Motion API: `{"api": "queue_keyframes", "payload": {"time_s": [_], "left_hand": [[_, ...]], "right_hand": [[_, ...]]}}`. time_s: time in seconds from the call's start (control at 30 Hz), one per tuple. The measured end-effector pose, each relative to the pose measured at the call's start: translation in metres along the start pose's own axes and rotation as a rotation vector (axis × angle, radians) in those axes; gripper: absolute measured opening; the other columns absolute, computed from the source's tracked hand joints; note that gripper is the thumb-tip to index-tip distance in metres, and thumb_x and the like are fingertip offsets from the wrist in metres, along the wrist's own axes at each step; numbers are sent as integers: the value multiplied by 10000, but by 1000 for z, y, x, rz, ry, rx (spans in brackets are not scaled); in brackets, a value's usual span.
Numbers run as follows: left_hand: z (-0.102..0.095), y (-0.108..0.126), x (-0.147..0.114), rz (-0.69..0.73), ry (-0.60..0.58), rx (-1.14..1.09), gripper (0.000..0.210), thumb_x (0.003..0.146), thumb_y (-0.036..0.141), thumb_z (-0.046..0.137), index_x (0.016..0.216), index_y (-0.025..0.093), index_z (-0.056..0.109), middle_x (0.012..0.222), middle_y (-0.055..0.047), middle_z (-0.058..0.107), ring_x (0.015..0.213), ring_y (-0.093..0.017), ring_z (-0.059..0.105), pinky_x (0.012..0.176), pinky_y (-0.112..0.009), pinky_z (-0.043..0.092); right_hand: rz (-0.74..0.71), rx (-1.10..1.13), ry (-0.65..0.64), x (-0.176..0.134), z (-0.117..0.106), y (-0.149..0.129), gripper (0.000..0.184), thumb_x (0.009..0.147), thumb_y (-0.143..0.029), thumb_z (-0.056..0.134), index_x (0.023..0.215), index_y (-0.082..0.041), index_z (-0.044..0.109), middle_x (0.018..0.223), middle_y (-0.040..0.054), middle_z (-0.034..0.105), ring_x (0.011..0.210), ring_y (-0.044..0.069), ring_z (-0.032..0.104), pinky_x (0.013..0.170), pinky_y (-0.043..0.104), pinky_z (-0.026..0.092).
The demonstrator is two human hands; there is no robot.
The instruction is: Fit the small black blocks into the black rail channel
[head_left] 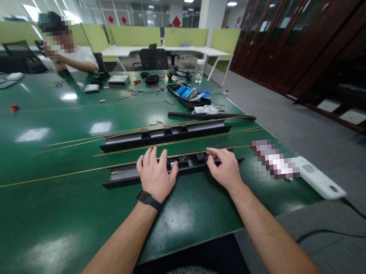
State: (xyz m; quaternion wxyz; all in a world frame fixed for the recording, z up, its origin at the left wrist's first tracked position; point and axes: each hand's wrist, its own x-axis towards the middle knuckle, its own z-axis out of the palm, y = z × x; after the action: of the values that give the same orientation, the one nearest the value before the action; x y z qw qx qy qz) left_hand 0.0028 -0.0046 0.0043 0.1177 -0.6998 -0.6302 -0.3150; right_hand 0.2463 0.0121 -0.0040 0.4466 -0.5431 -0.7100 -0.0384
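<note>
In front of me a long black channel rail [122,183] with a silvery inside lies on the green table. Several small black blocks [183,161] sit in its channel, and a thin brass-coloured rod [75,172] runs along its far edge, sticking out well to the left. My left hand [156,174], a dark band on its wrist, rests across the rail with fingers spread and thumb beside a block. Toward the right end, the thumb and forefinger of my right hand [225,167] close on a black block [201,157]; the fingertips partly hide the contact.
Behind lies a second black rail [163,138] with more thin rods [177,142]. Farther back are a black tray [185,99] of blue items, gloves [209,109] and a bottle [199,71]. A white device [320,178] with a cable lies right. A person [77,61] sits across.
</note>
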Motion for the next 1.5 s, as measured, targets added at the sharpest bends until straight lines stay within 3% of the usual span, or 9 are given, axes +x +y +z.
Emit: {"api": "queue_keyframes", "payload": {"time_s": [1.23, 1.5], "left_hand": [[0, 0, 0, 4, -5, 14, 476, 987, 479, 587, 1345, 188, 705, 1494, -210, 615, 1463, -385, 491, 1220, -593, 313], [0, 0, 0, 2, -8, 8, 483, 983, 482, 588, 1346, 186, 707, 1495, -216, 614, 1461, -391, 490, 1218, -606, 315]], "right_hand": [[56, -71, 55, 0, 1, 6, 237, 925, -280, 597, 1072, -242, 779, 947, 30, 809, 891, 221, 721, 916, 412, 489], [-3, -14, 31, -1, 1, 5, 282, 934, -265, 612, 1173, -242, 759, 980, 17, 824, 905, 217, 740, 950, 423, 500]]}}
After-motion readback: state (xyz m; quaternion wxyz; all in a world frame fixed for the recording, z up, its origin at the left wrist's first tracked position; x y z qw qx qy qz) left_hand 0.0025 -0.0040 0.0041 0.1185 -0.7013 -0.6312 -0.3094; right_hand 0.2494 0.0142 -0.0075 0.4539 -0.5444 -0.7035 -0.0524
